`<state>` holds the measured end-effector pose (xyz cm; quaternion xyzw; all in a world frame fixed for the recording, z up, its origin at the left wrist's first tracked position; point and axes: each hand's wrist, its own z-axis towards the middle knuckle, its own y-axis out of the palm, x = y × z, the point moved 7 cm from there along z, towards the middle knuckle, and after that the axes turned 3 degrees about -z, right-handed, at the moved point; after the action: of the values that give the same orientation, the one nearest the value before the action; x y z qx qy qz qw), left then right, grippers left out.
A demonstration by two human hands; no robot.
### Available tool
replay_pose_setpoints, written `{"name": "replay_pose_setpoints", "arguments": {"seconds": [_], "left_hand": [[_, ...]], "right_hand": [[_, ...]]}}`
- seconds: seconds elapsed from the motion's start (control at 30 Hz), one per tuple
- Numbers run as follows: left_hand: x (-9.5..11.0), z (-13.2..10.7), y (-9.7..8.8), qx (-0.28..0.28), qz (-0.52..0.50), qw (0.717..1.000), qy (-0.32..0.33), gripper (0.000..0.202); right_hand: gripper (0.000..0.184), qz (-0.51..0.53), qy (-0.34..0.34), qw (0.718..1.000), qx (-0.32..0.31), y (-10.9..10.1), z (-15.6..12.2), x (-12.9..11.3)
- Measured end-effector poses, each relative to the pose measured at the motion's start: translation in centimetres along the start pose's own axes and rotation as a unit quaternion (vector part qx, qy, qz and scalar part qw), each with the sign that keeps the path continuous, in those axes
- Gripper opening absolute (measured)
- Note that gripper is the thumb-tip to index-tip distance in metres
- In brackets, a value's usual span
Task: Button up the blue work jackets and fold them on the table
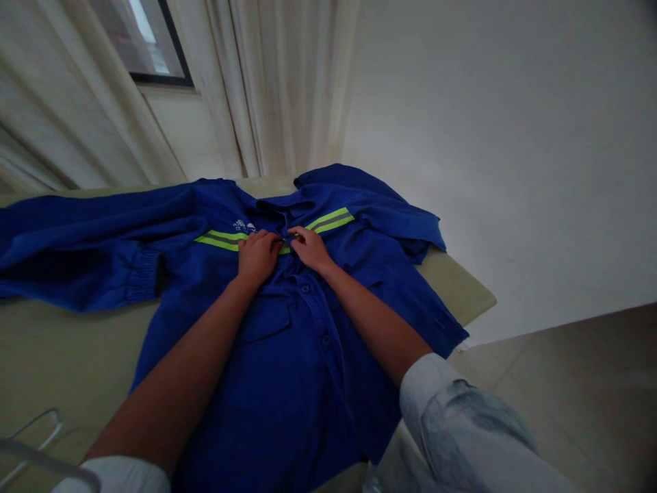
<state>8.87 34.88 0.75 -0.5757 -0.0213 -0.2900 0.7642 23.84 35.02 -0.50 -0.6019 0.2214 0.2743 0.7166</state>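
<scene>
A blue work jacket [287, 370] lies front-up on a pale table [56, 356], sleeves spread to both sides. A yellow-green and grey reflective stripe [220, 239] crosses its chest, with a small white logo above it. My left hand [256, 256] and my right hand [309, 248] meet at the centre placket just below the collar. Both have their fingers curled and pinched on the fabric edges at the stripe. Buttons run down the placket toward me.
A clear plastic hanger [31, 448] lies at the table's near left corner. Cream curtains [267, 82] and a dark-framed window [148, 41] stand behind the table. A white wall and tiled floor [575, 383] are to the right.
</scene>
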Motion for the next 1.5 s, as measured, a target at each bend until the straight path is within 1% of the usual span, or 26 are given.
{"name": "replay_pose_setpoints", "arguments": {"seconds": [0.1,0.23,0.37,0.47,0.53,0.67,0.73,0.83,0.93,1.07,1.17,1.33,1.5], "left_hand": [[-0.5,0.2,-0.1,0.010,-0.017,1.000,-0.020,0.029],[-0.9,0.3,-0.2,0.024,-0.031,0.999,-0.036,0.029],[-1.0,0.2,-0.3,0.029,-0.034,0.998,-0.038,0.031],[-1.1,0.3,-0.5,0.038,-0.048,0.998,-0.034,0.030],[-1.2,0.4,-0.4,0.042,-0.072,0.996,-0.026,0.028],[-1.6,0.9,0.1,0.029,-0.166,0.986,-0.005,0.025],[-2.0,1.1,0.3,0.029,-0.205,0.978,-0.008,0.025],[-2.3,1.3,0.4,0.026,-0.233,0.972,-0.011,0.028],[-2.4,1.3,0.4,0.017,-0.252,0.967,-0.016,0.031],[-2.4,1.2,0.4,0.006,-0.282,0.959,-0.023,0.035],[-2.4,1.2,0.6,0.001,-0.288,0.957,-0.027,0.033],[-2.7,1.5,1.0,-0.001,-0.286,0.958,-0.028,0.029],[-3.1,1.7,1.3,-0.007,-0.299,0.954,-0.040,0.029]], "right_hand": [[0.041,-0.019,-0.047,0.999,0.004,0.3,-0.6,-0.7],[0.039,-0.058,-0.065,0.996,0.019,0.1,-1.1,-1.6],[0.039,-0.066,-0.093,0.993,0.009,0.2,-1.2,-2.1],[0.033,-0.031,-0.108,0.994,0.010,0.0,-1.1,-2.1],[0.032,0.009,-0.104,0.994,0.014,-0.1,-0.8,-1.8],[0.025,0.054,-0.071,0.996,0.016,-0.1,-0.2,-0.8],[0.024,0.056,-0.075,0.996,0.013,0.1,-0.2,-0.8],[0.022,0.024,-0.101,0.994,0.034,-0.2,-0.7,-1.5],[0.022,-0.045,-0.111,0.991,0.056,-0.8,-1.5,-2.4],[0.028,-0.125,-0.112,0.985,0.042,-1.0,-2.2,-3.4],[0.029,-0.164,-0.108,0.980,0.032,-0.9,-2.3,-3.9],[0.029,-0.193,-0.091,0.977,0.023,-0.7,-2.4,-3.9],[0.029,-0.192,-0.090,0.977,0.021,-0.7,-2.4,-4.0]]}}
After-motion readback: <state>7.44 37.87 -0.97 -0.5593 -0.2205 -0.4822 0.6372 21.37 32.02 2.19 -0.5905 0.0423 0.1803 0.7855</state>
